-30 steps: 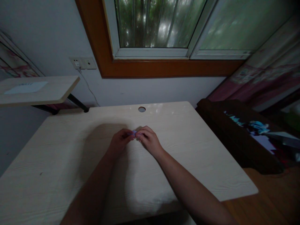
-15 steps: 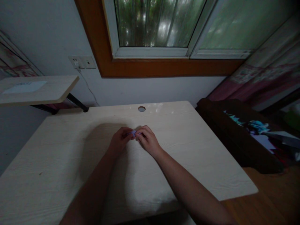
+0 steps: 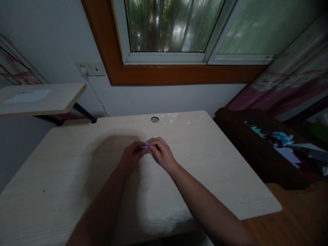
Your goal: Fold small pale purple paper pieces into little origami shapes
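Observation:
Between my two hands is a small purple piece [image 3: 144,147], possibly paper; it is mostly covered by my fingers and its exact kind does not show. My left hand [image 3: 130,155] pinches its left side between thumb and fingers. From the right, my right hand [image 3: 162,153] pinches the other side with bent fingers. The fingertips of both hands almost meet, over the middle of the pale wooden desk [image 3: 212,171].
A raised shelf [image 3: 69,90] with a paper sheet [image 3: 28,96] stands at the desk's left. Near the back edge is a round cable hole [image 3: 154,119]. A cord [image 3: 96,92] hangs from the wall socket [image 3: 89,69]. Right of the desk sits a dark brown sofa [image 3: 241,136] with scattered items.
My left hand has shifted slightly to the right and down, and its fingers cover more of the purple piece. My right hand stays nearly in place.

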### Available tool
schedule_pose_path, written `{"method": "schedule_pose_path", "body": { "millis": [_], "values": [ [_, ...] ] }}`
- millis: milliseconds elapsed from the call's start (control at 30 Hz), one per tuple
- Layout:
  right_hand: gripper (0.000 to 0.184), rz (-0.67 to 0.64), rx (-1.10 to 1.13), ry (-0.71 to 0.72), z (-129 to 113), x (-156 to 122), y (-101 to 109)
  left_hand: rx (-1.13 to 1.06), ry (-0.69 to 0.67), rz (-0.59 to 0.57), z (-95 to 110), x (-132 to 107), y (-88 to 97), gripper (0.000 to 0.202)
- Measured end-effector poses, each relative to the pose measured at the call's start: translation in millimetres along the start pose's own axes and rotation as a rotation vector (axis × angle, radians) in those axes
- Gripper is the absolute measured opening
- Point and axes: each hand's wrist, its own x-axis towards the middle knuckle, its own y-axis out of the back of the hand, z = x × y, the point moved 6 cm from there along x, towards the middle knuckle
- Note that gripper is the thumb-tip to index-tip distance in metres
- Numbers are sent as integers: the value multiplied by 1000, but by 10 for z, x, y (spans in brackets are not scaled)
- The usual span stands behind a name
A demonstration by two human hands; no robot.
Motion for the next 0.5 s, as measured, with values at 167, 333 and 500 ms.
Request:
{"method": "schedule_pose_path", "body": {
  "millis": [167, 333, 500],
  "values": [
    [11, 11, 8, 40, -37, 6, -1, 66, 14, 27, -15, -2, 8, 27],
    [13, 57, 107, -73, 82, -7, -2, 61, -5, 97, -47, -5, 74, 26],
    [23, 53, 199, -178, 219, -27, -32, 61, -21, 109, -46, -15, 75, 24]
  ]
}}
